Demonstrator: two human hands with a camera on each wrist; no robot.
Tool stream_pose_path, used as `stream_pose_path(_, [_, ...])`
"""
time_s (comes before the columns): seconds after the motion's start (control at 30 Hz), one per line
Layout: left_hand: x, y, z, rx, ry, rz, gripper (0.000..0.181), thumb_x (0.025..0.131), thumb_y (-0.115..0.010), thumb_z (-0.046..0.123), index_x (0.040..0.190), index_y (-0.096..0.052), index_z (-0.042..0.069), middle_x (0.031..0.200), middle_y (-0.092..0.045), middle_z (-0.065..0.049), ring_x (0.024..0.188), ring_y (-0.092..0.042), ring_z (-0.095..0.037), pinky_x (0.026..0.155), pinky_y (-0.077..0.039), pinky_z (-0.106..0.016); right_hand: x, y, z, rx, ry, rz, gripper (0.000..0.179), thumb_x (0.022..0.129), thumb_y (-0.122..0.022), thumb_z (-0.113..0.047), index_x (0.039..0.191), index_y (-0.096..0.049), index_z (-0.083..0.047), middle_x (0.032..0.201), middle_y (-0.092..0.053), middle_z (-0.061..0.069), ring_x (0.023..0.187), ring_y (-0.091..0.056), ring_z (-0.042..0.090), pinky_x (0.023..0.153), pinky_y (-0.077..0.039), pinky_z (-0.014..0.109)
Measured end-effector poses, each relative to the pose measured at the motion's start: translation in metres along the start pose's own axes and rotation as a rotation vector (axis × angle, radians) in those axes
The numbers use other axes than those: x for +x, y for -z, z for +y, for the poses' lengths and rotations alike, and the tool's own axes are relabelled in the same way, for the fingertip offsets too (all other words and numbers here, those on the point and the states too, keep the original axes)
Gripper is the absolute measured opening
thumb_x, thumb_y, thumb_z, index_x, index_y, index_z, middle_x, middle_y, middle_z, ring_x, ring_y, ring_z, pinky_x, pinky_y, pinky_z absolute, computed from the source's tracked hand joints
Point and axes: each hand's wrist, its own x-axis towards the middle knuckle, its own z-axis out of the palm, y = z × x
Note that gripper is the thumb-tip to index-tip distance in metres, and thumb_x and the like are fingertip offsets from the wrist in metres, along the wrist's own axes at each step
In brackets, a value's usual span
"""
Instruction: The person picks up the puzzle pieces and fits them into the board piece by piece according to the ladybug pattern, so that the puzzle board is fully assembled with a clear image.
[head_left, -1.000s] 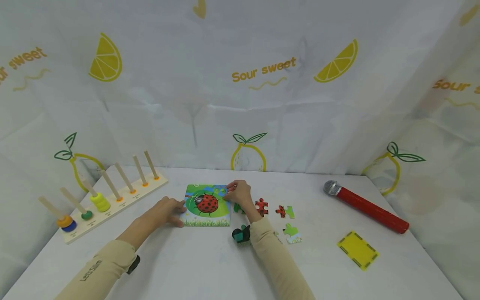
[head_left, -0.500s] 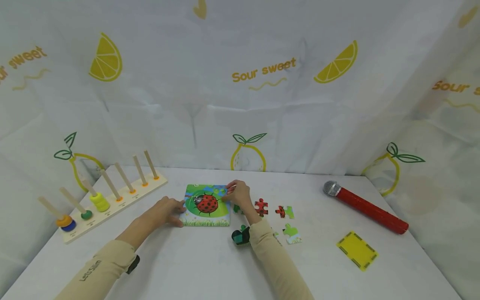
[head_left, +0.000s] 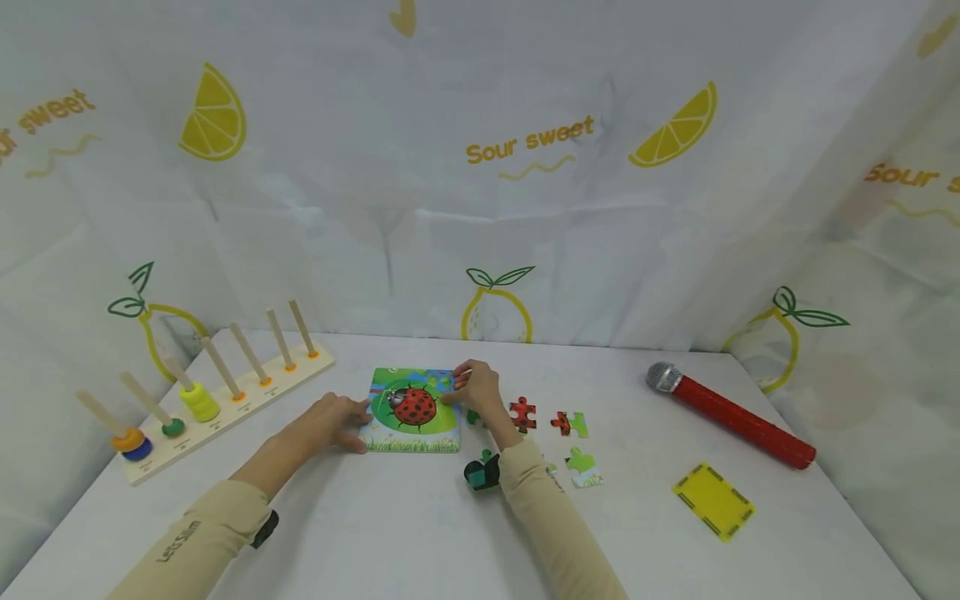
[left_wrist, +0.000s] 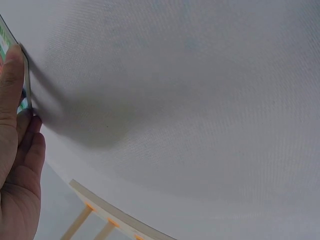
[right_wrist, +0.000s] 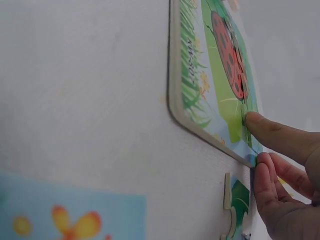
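A ladybug jigsaw puzzle (head_left: pixel 412 442) lies on the white table, its picture of a red beetle over grass facing up. At its left edge my left hand (head_left: pixel 333 421) grips the board; the left wrist view shows the thumb (left_wrist: pixel 12 70) on the face and fingertips against the rim. My right hand (head_left: pixel 480 392) holds the upper right part. In the right wrist view, its thumb (right_wrist: pixel 272 127) presses the picture surface while the fingers meet the corner. Loose jigsaw pieces lie right of the board, among them a red spotted piece (head_left: pixel 522 414) and a green grassy piece (head_left: pixel 584 468).
On the left stands a wooden peg stacker (head_left: pixel 225 412) with coloured rings on some pegs. Farther right lie a red toy microphone (head_left: pixel 738 417) and a yellow rectangular card (head_left: pixel 716 502). A curtain printed with lemons (head_left: pixel 495 208) hangs behind the table.
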Motion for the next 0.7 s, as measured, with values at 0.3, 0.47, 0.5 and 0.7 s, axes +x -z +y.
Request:
stream_pose_path(0.3, [0.0005, -0.0007, -0.0004, -0.003, 0.009, -0.002, 0.044, 0.070, -0.083, 0.020, 0.104, -0.070, -0.004, 0.122, -0.061, -0.024, 0.110, -0.059, -0.038, 0.095, -0.046, -0.048, 0.0009, -0.0006, 0.0009, -0.011, 0.005, -0.017, 0.038, 0.067, -0.087, -0.006, 0.097, -0.065, 0.002, 0.079, -0.066, 0.011, 0.067, -0.057, 0.013, 0.070, -0.052, 0.032])
stream_pose_path(0.47, [0.0010, -0.0010, -0.0007, 0.001, 0.001, 0.001, 0.045, 0.069, -0.083, 0.020, 0.104, -0.070, -0.004, 0.121, -0.061, -0.024, 0.110, -0.060, -0.038, 0.094, -0.046, -0.047, 0.0011, -0.0023, 0.0022, 0.000, 0.006, 0.008, 0.037, 0.065, -0.087, -0.003, 0.095, -0.065, 0.003, 0.077, -0.065, 0.012, 0.063, -0.054, 0.011, 0.067, -0.050, 0.029])
stream_pose_path(0.5, [0.0008, -0.0007, -0.0004, 0.001, 0.002, 0.002, 0.045, 0.069, -0.083, 0.020, 0.104, -0.071, -0.004, 0.121, -0.061, -0.024, 0.110, -0.060, -0.038, 0.094, -0.046, -0.047, 0.0013, -0.0025, 0.0023, -0.001, 0.006, 0.011, 0.037, 0.065, -0.087, -0.004, 0.095, -0.065, 0.003, 0.077, -0.065, 0.012, 0.063, -0.053, 0.011, 0.066, -0.050, 0.029])
stream_pose_path(0.7, [0.0008, -0.0004, -0.0006, -0.007, 0.011, 0.000, 0.044, 0.069, -0.083, 0.019, 0.104, -0.071, -0.004, 0.121, -0.061, -0.024, 0.110, -0.059, -0.038, 0.095, -0.046, -0.048, 0.0001, -0.0005, 0.0027, 0.032, -0.006, 0.007, 0.039, 0.065, -0.087, -0.004, 0.097, -0.066, 0.003, 0.080, -0.067, 0.012, 0.065, -0.055, 0.010, 0.068, -0.051, 0.028])
